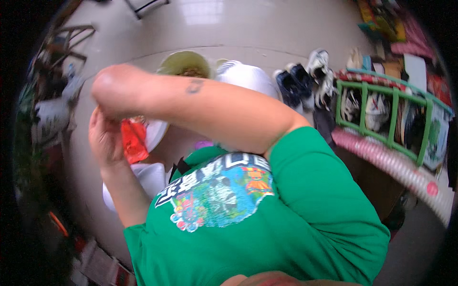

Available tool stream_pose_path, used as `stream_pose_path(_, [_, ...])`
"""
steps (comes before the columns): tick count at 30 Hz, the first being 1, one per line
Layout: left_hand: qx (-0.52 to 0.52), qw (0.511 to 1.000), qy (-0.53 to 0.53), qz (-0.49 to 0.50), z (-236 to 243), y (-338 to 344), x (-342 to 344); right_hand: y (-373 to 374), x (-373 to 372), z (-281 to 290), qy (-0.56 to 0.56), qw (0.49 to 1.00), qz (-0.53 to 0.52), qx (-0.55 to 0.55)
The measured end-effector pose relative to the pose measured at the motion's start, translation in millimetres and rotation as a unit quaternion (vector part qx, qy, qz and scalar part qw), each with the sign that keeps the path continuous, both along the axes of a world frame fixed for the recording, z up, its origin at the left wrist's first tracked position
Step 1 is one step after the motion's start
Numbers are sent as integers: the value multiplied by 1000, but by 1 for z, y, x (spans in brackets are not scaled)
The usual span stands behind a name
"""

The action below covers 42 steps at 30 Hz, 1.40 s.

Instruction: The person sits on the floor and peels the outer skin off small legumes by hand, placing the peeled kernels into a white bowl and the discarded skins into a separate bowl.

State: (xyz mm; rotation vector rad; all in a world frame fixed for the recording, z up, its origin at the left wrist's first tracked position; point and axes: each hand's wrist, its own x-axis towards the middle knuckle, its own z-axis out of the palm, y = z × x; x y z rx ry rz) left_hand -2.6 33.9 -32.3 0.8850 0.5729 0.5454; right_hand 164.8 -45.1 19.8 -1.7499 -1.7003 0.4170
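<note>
My right arm reaches across my chest to the left, and my right hand (113, 90) is bent at the wrist and smeared by motion. Its fingers are turned away from view. Just below it, my left hand (106, 138) is raised with its fingers pointing up against the right hand. The tips of those fingers are hidden, and no held thing shows between the hands. Next to the left hand is a red plastic bag (134, 140), over a white rounded rim (156, 134) mostly covered by my arm. Beyond my forearm stands a yellow-green bucket (183, 61) with brown bits inside.
At the right, a green-framed rack (393, 112) holds shoes, with dark shoes (291, 83) and white sneakers (322, 71) beside it. A pink and white roll (381, 155) lies along its front. A wooden stool-like frame (71, 43) and pale bags (52, 114) are at the left.
</note>
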Motion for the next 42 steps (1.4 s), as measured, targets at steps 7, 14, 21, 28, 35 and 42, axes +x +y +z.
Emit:
stream_pose_path(7, [-10,1000,-19,-2,9,-14,9,-10,8,6,199,980,5,-19])
stream_pose_path(14, [-46,995,-83,-35,23,-16,7,-17,-2,13,307,952,-7,-19])
stream_pose_path(21, [-30,997,-57,-47,30,-20,5,-23,20,40,418,904,-94,-7])
stream_pose_path(28, [-34,994,-6,-103,12,-52,23,-62,58,59,386,920,-3,-64])
stream_pose_path(35, [18,989,-20,-144,1,-58,36,-109,174,-57,337,925,-111,-138])
stream_pose_path(42, [-8,987,45,-155,-25,-41,40,-248,289,-303,186,782,-486,-344])
